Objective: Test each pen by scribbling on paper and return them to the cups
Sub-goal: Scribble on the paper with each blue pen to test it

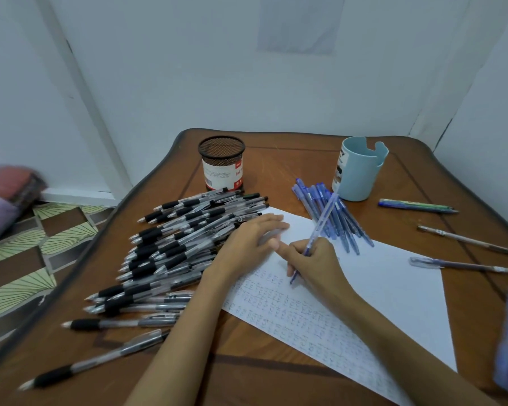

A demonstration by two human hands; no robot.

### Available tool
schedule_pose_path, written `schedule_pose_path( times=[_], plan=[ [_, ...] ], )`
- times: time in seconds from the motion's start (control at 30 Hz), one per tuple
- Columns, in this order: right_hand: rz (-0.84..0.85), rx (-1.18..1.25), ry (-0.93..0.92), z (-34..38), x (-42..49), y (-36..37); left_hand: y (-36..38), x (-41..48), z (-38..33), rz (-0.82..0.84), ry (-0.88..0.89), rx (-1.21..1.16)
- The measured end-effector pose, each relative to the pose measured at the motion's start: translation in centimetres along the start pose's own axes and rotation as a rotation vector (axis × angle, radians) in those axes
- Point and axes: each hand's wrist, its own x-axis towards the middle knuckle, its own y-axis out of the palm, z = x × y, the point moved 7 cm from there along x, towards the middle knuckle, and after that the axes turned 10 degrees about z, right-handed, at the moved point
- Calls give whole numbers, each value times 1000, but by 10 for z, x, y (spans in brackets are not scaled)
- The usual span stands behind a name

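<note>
Two hands on paper (393, 276) | right hand (314, 262) pinches blue pen (320, 227), tip hidden | left hand (247, 241) flat, fingers blurred | scribbles unreadable.

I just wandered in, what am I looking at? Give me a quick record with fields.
right hand: grips a blue pen, tip on the paper
left hand: rests flat on the paper
paper: near part scribbled, rest blank
cups: mesh cup and blue cup, both upright
black pens: heap left of the paper
blue pens: bunch beside the blue cup
</note>
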Motion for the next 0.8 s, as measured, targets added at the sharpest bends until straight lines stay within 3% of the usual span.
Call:
schedule_pose_path(
  times=[0.53, 0.8],
  plan=[
    [58, -132, -29, -7, 3, 7, 1, 2, 4, 5, -35, -3],
    [-29, -138, -61, -7, 4, 0, 1, 2, 4, 4, -22, 1]
  ],
)
